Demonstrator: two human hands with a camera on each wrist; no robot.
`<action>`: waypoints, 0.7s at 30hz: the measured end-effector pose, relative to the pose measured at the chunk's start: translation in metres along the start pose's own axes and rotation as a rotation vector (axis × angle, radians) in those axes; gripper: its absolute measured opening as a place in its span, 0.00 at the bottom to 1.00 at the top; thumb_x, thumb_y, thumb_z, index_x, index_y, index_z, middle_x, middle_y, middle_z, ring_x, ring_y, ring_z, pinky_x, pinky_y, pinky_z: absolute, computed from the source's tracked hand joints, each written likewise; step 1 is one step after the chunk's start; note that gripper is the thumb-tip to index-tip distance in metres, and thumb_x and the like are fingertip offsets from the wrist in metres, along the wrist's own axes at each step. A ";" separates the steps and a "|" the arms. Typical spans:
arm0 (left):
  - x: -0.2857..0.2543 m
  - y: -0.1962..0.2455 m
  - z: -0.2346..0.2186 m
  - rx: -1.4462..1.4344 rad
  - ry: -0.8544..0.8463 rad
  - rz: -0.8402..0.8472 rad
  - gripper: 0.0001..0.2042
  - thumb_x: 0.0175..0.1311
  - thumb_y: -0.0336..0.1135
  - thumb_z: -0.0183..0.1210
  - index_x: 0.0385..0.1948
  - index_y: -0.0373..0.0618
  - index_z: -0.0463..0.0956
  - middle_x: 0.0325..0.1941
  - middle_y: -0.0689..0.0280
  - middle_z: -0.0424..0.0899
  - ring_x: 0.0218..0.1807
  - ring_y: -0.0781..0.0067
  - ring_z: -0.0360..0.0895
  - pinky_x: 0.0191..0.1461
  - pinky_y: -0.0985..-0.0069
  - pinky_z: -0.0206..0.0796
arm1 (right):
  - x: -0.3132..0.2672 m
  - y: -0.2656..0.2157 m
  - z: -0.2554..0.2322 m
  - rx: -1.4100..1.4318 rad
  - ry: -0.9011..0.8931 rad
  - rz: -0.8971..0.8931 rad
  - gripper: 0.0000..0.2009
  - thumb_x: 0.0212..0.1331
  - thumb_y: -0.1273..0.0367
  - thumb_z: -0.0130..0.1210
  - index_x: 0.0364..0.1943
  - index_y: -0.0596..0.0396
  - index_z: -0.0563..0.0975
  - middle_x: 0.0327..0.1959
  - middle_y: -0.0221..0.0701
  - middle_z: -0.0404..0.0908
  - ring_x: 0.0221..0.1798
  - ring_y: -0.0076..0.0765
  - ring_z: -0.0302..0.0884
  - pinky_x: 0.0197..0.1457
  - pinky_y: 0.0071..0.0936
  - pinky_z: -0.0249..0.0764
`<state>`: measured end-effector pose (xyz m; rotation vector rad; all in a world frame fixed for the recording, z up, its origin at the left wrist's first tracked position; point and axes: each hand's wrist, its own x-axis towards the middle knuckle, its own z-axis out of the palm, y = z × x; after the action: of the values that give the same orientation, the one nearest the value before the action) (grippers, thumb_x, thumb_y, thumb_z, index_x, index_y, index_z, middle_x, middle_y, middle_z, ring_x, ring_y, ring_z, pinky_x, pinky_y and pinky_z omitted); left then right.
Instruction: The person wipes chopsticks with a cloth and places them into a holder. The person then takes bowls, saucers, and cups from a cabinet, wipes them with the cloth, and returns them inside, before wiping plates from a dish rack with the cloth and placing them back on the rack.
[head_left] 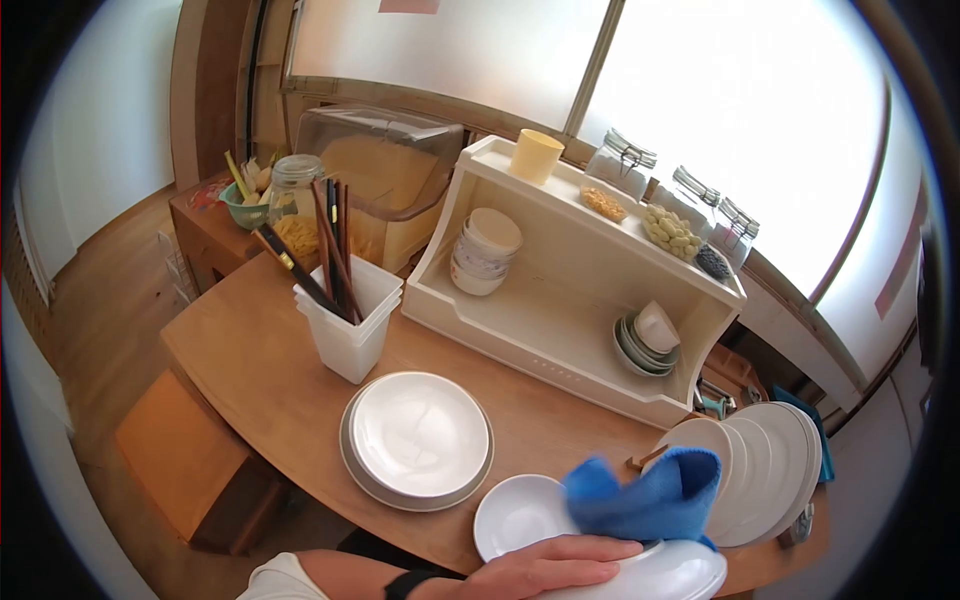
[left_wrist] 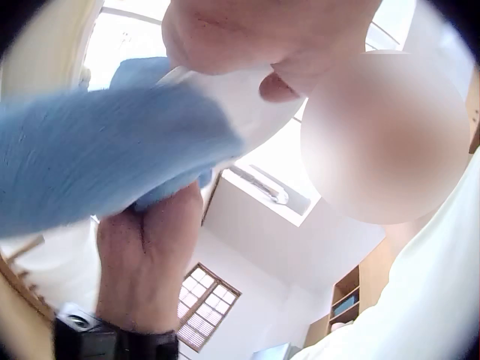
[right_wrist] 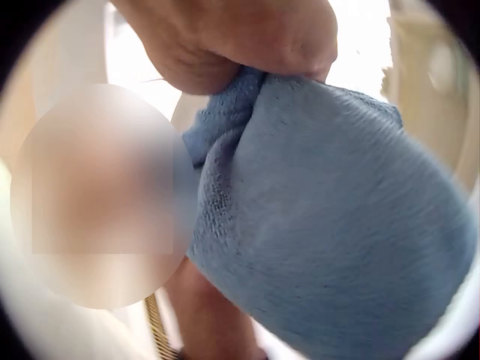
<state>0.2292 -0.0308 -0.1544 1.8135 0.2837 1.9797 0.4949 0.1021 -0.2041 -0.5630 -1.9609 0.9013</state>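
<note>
My left hand (head_left: 550,570) holds a white plate (head_left: 670,578) at the bottom of the head view. Its fingers lie across one face, and in the left wrist view the thumb (left_wrist: 279,88) lies at the plate's edge. A blue cloth (head_left: 650,497), bunched and partly blurred, is against the same plate. My right hand (right_wrist: 240,37) grips this cloth from above in the right wrist view; the cloth hides that hand in the head view. Just left of the held plate, a small white plate (head_left: 515,510) lies on the table.
Stacked white plates (head_left: 420,435) lie on the wooden table (head_left: 250,330). Behind them stands a white container (head_left: 355,340) with chopsticks. A cream shelf (head_left: 540,300) holds bowls (head_left: 480,265), with jars (head_left: 620,160) on top. Several plates (head_left: 790,450) stand upright at the right.
</note>
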 end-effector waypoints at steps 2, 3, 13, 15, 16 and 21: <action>-0.006 -0.002 0.017 -0.014 0.196 0.069 0.21 0.67 0.32 0.53 0.60 0.33 0.65 0.60 0.40 0.69 0.59 0.43 0.72 0.62 0.59 0.65 | 0.002 0.002 0.001 0.008 -0.022 0.004 0.19 0.59 0.64 0.60 0.49 0.64 0.73 0.43 0.33 0.79 0.46 0.27 0.74 0.55 0.26 0.68; -0.006 -0.007 0.011 0.092 0.103 0.106 0.23 0.67 0.34 0.56 0.60 0.33 0.64 0.61 0.42 0.67 0.60 0.44 0.70 0.63 0.59 0.64 | 0.004 0.004 0.004 0.015 -0.029 0.004 0.19 0.59 0.64 0.60 0.49 0.64 0.73 0.43 0.33 0.79 0.46 0.28 0.74 0.55 0.26 0.68; 0.015 0.008 -0.003 0.045 -0.029 -0.072 0.19 0.65 0.31 0.53 0.56 0.32 0.68 0.57 0.43 0.73 0.54 0.44 0.74 0.58 0.59 0.66 | 0.003 0.011 0.005 0.035 -0.094 0.047 0.19 0.59 0.64 0.60 0.49 0.64 0.73 0.43 0.33 0.79 0.47 0.29 0.75 0.55 0.27 0.68; 0.007 0.002 0.010 -0.056 0.103 -0.007 0.18 0.66 0.33 0.55 0.55 0.33 0.69 0.56 0.45 0.73 0.55 0.46 0.74 0.60 0.60 0.65 | 0.004 0.012 0.004 0.032 -0.102 0.049 0.19 0.59 0.64 0.61 0.49 0.64 0.73 0.44 0.34 0.79 0.47 0.29 0.75 0.55 0.27 0.68; 0.005 0.000 0.013 -0.053 0.109 -0.008 0.18 0.66 0.33 0.55 0.55 0.33 0.69 0.56 0.45 0.73 0.55 0.46 0.74 0.60 0.60 0.65 | 0.004 0.012 0.004 0.034 -0.106 0.051 0.19 0.59 0.64 0.61 0.49 0.64 0.73 0.44 0.34 0.79 0.47 0.29 0.75 0.55 0.28 0.68; 0.007 0.005 0.000 0.076 0.043 -0.008 0.21 0.65 0.33 0.57 0.57 0.35 0.67 0.57 0.46 0.73 0.56 0.46 0.73 0.61 0.61 0.64 | -0.002 0.016 0.015 0.059 -0.098 0.066 0.19 0.59 0.64 0.61 0.49 0.64 0.74 0.44 0.34 0.79 0.47 0.29 0.75 0.56 0.28 0.68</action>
<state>0.2281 -0.0316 -0.1458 1.8143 0.3838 2.0295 0.4840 0.1049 -0.2228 -0.5611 -2.0063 1.0417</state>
